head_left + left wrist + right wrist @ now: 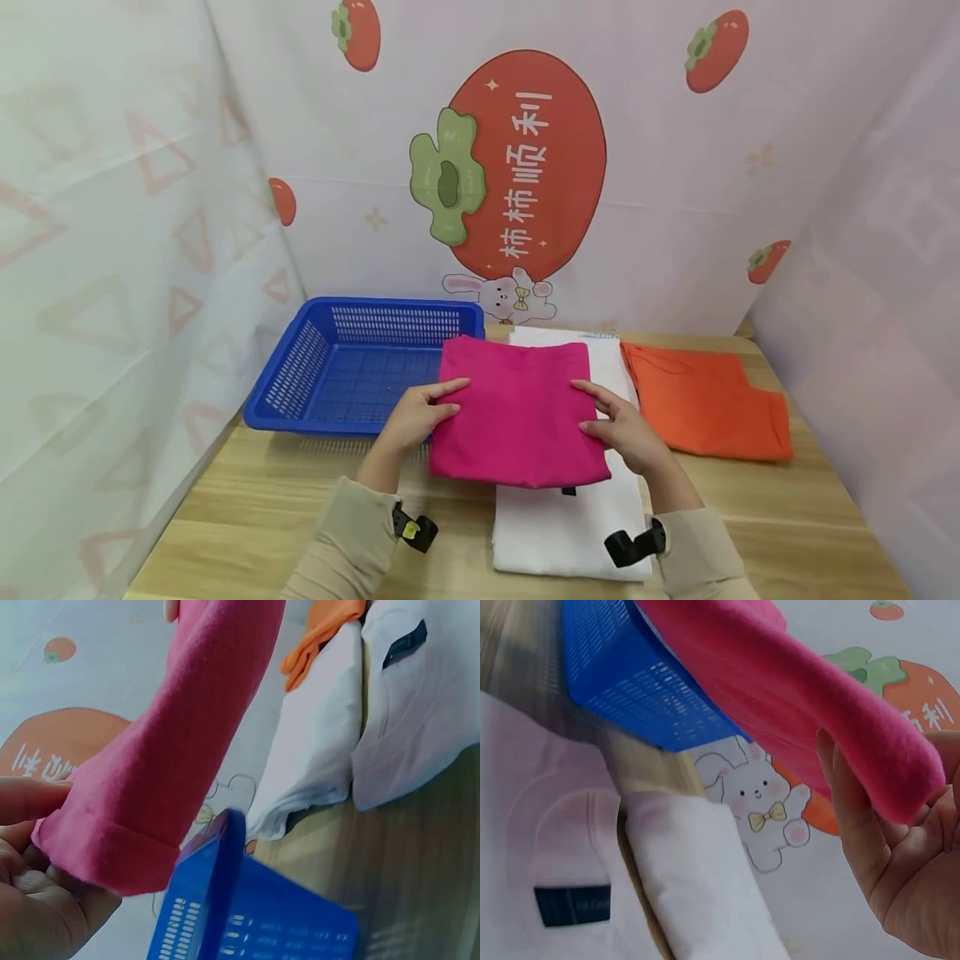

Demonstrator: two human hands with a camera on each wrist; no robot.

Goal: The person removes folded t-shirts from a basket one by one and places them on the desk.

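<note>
A bright pink folded garment [517,417] is held up above the table between both hands. My left hand [412,421] pinches its left edge between thumb and fingers, and my right hand [630,429] pinches the right edge in the same way. From the left wrist, the thick folded side of the pink cloth [157,765] shows in the hand. Under and behind it lie white folded garments [570,533], partly hidden by the pink one. One is a white shirt [555,825] with a dark neck label [574,905].
A blue plastic basket [315,429] with slotted walls stands at the back left, its right part behind the pink cloth. An orange folded garment [712,408] lies on the right of the wooden table [247,517]. Printed curtains [660,250] hang behind and at both sides.
</note>
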